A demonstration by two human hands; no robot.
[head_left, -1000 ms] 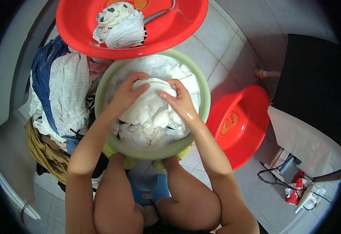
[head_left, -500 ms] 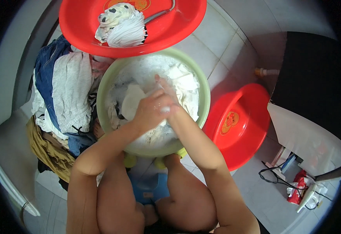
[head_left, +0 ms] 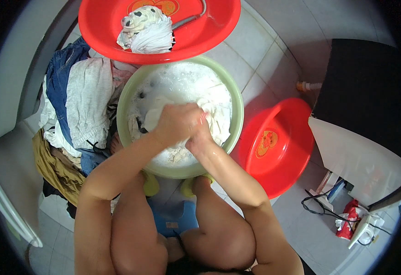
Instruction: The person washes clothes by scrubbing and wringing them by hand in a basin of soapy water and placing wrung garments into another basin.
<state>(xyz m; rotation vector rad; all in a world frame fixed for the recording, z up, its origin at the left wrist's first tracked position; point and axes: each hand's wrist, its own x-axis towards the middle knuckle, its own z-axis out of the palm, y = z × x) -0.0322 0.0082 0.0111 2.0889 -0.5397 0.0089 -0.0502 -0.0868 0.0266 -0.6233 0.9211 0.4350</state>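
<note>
My left hand [head_left: 178, 122] is closed and pressed against my right hand [head_left: 200, 134], both above a pale green basin [head_left: 122, 114]. The right hand looks curled too, its fingers largely hidden behind the left. Whatever lies between them, if anything, cannot be made out. Beneath and beside them, white cloth [head_left: 216, 110] bunches in cloudy, foamy water [head_left: 175, 78]. A dark-patterned piece of fabric [head_left: 138, 123] shows at the basin's left side.
Beyond stands a red basin [head_left: 209, 41] holding wrung white garments [head_left: 147, 30] and a shower head [head_left: 186, 21]. To the right, another red basin [head_left: 287, 151] leans tilted. Clothes [head_left: 88, 101] pile up at left. Cables [head_left: 319, 206] lie near a white cabinet [head_left: 356, 156].
Both hands have shifted slightly nearer to me. The right hand's fingers, stretched out past the left before, are now drawn in. The foam patch on the hands is gone.
</note>
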